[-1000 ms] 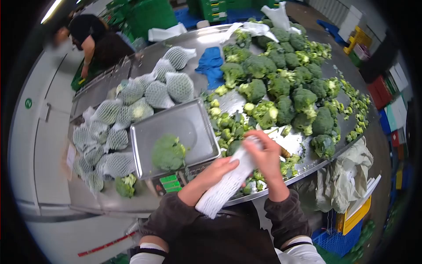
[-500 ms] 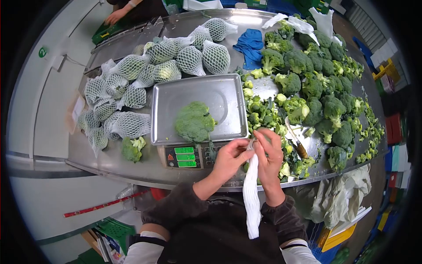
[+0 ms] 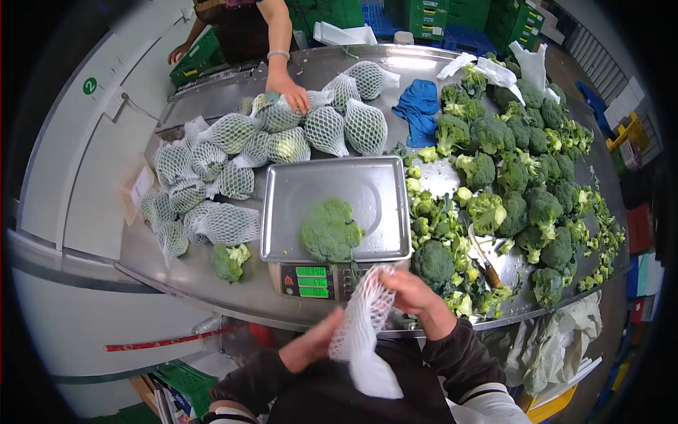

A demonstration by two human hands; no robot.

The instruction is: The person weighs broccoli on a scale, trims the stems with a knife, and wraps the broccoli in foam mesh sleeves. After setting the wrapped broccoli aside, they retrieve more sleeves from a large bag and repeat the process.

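A white mesh sleeve point(image 3: 364, 328) is spread wide at its upper part and hangs down in front of my apron. My right hand point(image 3: 417, 295) grips it near the top rim, with some fingers showing pinkish through the mesh. On the other side, my left hand point(image 3: 316, 344) lies against the netting; its fingers are blurred and partly hidden. Beyond my hands, a trimmed broccoli head point(image 3: 330, 232) rests on the steel pan point(image 3: 282, 198) of a scale, whose green display point(image 3: 312, 281) is lit.
Net-wrapped heads point(image 3: 229, 134) are piled at the left, near a loose broccoli piece point(image 3: 229, 263). Bare broccoli point(image 3: 519, 177) covers the right side, with a knife point(image 3: 487, 265) among trimmings. A blue cloth point(image 3: 418, 109) lies behind. A co-worker's hand point(image 3: 286, 92) touches the wrapped pile.
The sleeve has gone from a narrow bunched strip to spread open. My left hand moved down and left. The co-worker's arm has reached onto the wrapped heads, and the view has tilted up.
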